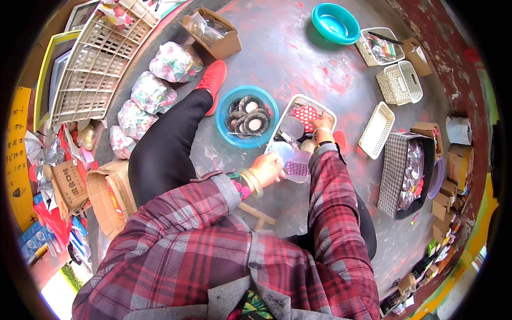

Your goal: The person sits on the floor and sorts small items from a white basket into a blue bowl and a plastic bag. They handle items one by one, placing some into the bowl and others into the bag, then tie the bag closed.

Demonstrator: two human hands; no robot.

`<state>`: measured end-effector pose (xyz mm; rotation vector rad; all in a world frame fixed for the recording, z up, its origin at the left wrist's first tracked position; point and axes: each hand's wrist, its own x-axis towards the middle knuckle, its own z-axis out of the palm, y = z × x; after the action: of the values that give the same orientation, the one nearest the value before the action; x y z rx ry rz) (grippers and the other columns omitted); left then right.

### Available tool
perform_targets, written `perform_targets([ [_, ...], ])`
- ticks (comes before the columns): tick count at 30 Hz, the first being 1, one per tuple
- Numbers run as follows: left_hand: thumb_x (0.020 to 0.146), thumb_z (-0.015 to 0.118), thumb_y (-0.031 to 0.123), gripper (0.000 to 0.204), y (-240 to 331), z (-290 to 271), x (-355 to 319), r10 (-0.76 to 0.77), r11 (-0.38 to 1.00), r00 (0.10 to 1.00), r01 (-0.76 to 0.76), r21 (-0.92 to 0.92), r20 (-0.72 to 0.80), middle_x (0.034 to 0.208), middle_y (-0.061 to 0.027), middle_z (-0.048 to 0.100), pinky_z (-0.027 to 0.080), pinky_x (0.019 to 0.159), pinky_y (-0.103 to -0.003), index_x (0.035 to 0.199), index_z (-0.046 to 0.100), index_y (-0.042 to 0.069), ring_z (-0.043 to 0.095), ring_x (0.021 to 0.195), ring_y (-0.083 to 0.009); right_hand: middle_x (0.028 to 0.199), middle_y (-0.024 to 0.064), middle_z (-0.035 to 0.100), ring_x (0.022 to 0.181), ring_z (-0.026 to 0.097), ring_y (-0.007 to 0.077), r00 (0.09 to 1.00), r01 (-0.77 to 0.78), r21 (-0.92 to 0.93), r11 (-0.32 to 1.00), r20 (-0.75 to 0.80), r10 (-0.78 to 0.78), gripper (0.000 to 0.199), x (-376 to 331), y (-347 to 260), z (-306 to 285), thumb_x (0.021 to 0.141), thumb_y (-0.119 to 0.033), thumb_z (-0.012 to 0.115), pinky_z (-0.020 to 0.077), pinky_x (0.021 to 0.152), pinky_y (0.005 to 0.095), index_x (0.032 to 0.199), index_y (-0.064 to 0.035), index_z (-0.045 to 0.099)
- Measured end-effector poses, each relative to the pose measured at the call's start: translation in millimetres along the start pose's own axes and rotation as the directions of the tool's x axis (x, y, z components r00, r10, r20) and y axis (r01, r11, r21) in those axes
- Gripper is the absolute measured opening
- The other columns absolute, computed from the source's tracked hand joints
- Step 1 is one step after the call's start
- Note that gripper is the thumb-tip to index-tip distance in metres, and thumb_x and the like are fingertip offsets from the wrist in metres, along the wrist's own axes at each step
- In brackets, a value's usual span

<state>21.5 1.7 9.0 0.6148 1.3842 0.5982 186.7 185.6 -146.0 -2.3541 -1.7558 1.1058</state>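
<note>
A white plastic basket [331, 111] stands in front of me, holding a red polka-dot piece [305, 116], a grey round piece [292, 128] and a purple piece in clear plastic [296, 166] at its near end. My right hand [322, 125] reaches into the basket's right side, its fingers curled at the polka-dot piece. My left hand [268, 169] is beside the near end, next to the purple piece; its fingers are closed, and what they hold is too small to make out. Left of the basket, a blue basin [223, 134] contains several dark fluffy rings with pale centres.
Filled plastic bags [152, 92] line the left, near an open cardboard box [226, 47]. Turquoise basins [336, 24] sit at the far right. An off-white basket [376, 130] and a checked box [393, 176] stand to the right. My legs flank the basin and basket.
</note>
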Motion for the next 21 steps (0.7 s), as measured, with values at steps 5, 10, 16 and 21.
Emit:
perform_targets([
  [5,0.075,0.043,0.009,0.010,6,2,-1,0.009,1.000,1.000,-0.009,0.008,0.002,0.064,-0.0101,0.060,0.045,0.050,-0.028,0.073,0.050,0.001,0.055,0.050,-0.0152,0.069,0.0060,0.061,0.066,0.057,0.0144,0.999,0.018,0.125,0.992,-0.043,-0.012,0.016,9,29,20,0.061,-0.015,0.066,0.0449,0.061,0.0270,0.074,-0.0059,0.062],
  [10,0.075,0.043,0.009,0.010,1,1,1,0.003,1.000,1.000,-0.003,0.030,-0.005,0.064,-0.0099,0.060,0.045,0.048,-0.028,0.072,0.049,0.001,0.055,0.049,-0.0150,0.068,0.0017,0.058,0.059,0.056,0.0116,0.990,-0.037,0.363,0.931,0.142,-0.016,0.009,0,35,33,0.068,-0.015,0.063,0.0459,0.050,0.0251,0.072,-0.0080,0.060],
  [16,0.075,0.043,0.009,0.011,1,8,0,-0.003,1.000,1.000,0.002,0.027,0.027,0.062,-0.0096,0.059,0.044,0.045,-0.029,0.072,0.050,0.001,0.055,0.048,-0.0147,0.076,0.0061,0.061,0.065,0.060,0.0145,1.000,0.023,0.238,0.971,0.004,-0.025,0.021,9,50,43,0.070,-0.021,0.059,0.0491,0.051,0.0273,0.087,-0.0082,0.063],
  [21,0.079,0.042,0.013,0.014,2,2,5,-0.016,1.000,0.999,0.016,0.021,0.044,0.068,-0.0103,0.059,0.041,0.041,-0.023,0.082,0.048,0.001,0.054,0.051,-0.0125,0.073,0.0197,0.059,0.073,0.060,0.0232,0.936,0.244,0.010,0.970,-0.263,-0.233,0.027,-8,25,4,0.071,-0.025,0.050,0.0458,0.066,0.0331,0.085,-0.0048,0.061],
])
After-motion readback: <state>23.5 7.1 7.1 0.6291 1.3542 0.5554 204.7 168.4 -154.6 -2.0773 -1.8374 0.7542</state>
